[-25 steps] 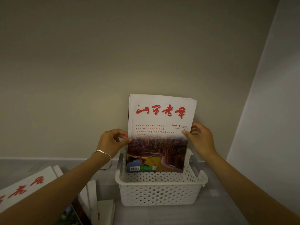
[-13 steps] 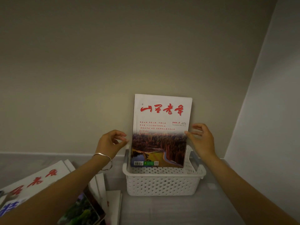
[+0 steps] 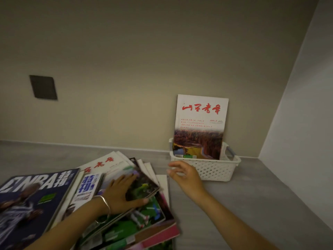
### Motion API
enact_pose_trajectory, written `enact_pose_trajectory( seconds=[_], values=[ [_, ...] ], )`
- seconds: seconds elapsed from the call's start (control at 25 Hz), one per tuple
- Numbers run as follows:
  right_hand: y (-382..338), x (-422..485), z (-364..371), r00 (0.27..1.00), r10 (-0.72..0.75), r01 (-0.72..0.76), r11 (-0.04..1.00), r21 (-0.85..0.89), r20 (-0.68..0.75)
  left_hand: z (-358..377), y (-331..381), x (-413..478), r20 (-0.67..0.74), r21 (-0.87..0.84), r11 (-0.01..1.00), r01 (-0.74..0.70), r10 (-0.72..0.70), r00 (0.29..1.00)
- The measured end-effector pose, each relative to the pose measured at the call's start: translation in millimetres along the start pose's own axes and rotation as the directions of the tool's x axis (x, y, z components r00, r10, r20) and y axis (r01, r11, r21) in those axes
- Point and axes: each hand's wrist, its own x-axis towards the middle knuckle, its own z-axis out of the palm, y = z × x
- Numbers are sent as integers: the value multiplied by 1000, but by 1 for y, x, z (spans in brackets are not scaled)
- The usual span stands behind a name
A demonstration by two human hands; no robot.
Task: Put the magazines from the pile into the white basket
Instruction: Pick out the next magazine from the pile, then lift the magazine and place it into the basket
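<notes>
- The white-covered magazine with red brush lettering and a landscape photo (image 3: 200,127), held by both hands a second ago, now stands released and upright in the perforated white plastic basket (image 3: 212,168), leaning toward the beige wall.
- The left hand (image 3: 122,193) has dropped onto the sprawled pile of glossy magazines (image 3: 100,201) on the grey table, fingers spread flat on a flower-photo cover, gripping nothing yet.
- The right hand (image 3: 185,175) hangs open and empty between pile and basket.
- One magazine is delivered; the next pickup is likely starting.
</notes>
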Motion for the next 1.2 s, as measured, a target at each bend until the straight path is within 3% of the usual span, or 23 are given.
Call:
enact_pose_trajectory(
  seconds=[0.08, 0.16, 0.32, 0.44, 0.56, 0.64, 0.72, 0.76, 0.88, 0.96, 1.04, 1.2],
  values=[
    [7, -10, 19, 997, 67, -64, 997, -47, 45, 12, -5, -8, 5, 148, 989, 28, -29, 1000],
    [11, -18, 32, 987, 155, -153, 987, -53, 32, 16, -1, -13, -32, 186, 983, 2, 4, 999],
    [6, -26, 41, 937, 349, -349, 937, -10, 18, 24, 11, -31, 4, 169, 974, -149, 151, 989],
    [-4, -36, 32, 848, 523, -530, 844, 87, 85, 34, 26, -51, 32, 124, 967, -224, 221, 975],
    [-6, -50, 16, 774, 605, -633, 751, 190, 188, 38, 46, -67, 81, -66, 951, -301, 306, 949],
    [-7, -61, 11, 747, 625, -664, 721, 198, 229, 30, 54, -72, 74, -420, 853, -311, 374, 925],
    [-7, -68, 12, 762, 613, -646, 741, 181, 211, 22, 51, -71, -15, -634, 735, -240, 299, 954],
    [-10, -70, 14, 788, 587, -614, 771, 170, 183, 19, 46, -68, -84, -645, 734, -210, 206, 975],
    [-22, -69, 15, 901, 425, -432, 896, 98, 84, 8, 21, -55, -222, -451, 891, -52, -56, 973],
    [-31, -67, 14, 944, 322, -327, 940, 98, 68, -2, 5, -43, -258, -383, 919, 91, -201, 945],
    [-39, -65, 11, 961, 272, -276, 947, 164, 44, -14, -4, -37, -252, -524, 842, 131, -300, 920],
    [-51, -57, -8, 980, 198, -184, 951, 248, -32, -28, 1, -36, -269, -765, 643, 42, -378, 886]
  ],
)
